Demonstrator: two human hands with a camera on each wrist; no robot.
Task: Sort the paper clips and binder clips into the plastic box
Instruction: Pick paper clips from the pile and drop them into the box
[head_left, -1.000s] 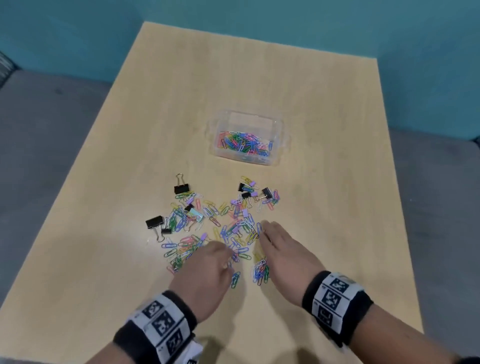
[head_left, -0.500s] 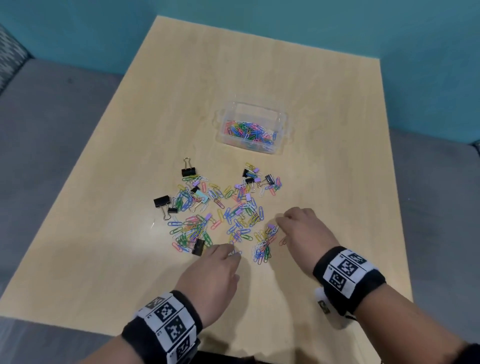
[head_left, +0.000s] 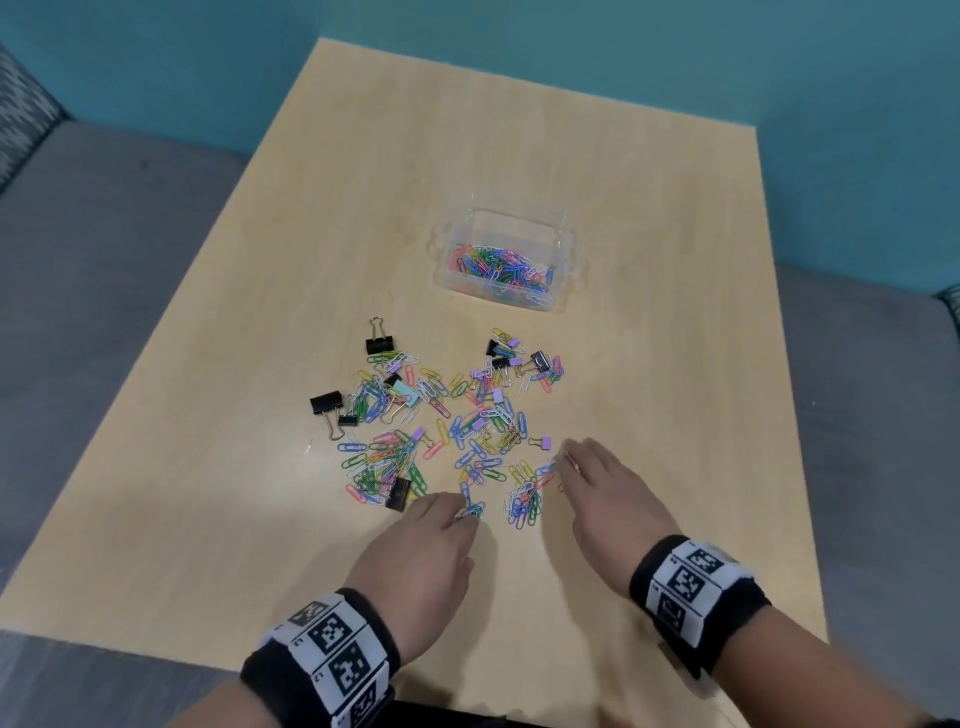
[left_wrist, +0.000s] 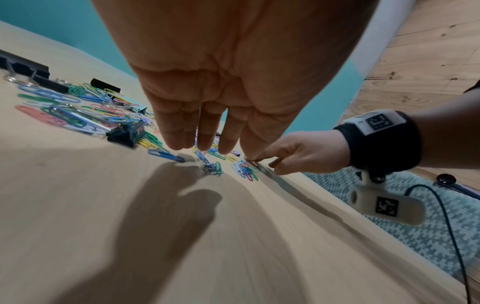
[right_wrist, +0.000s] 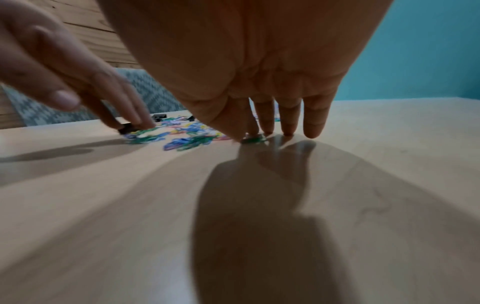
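Note:
Coloured paper clips (head_left: 483, 415) lie scattered mid-table with black binder clips (head_left: 380, 344) and small purple ones (head_left: 544, 442) among them. The clear plastic box (head_left: 519, 214) behind them holds several paper clips. My left hand (head_left: 460, 508) has straight fingers pointing down, their tips at a small clump of clips (left_wrist: 211, 167). My right hand (head_left: 563, 457) stands at the right edge of a small pile (head_left: 522, 501). Its fingers (right_wrist: 288, 123) are straight with their tips on the table, and the thumb tip is beside a green clip (right_wrist: 253, 140).
The wooden table (head_left: 649, 364) has bare surface to the right, to the left and behind the box. Its near edge runs just under my wrists. A black binder clip (head_left: 399, 492) lies just left of my left hand. Grey floor surrounds the table.
Both hands drew back from the middle of the heap, uncovering a black binder clip and leaving a small pile between them. The right hand's curled fingers have straightened.

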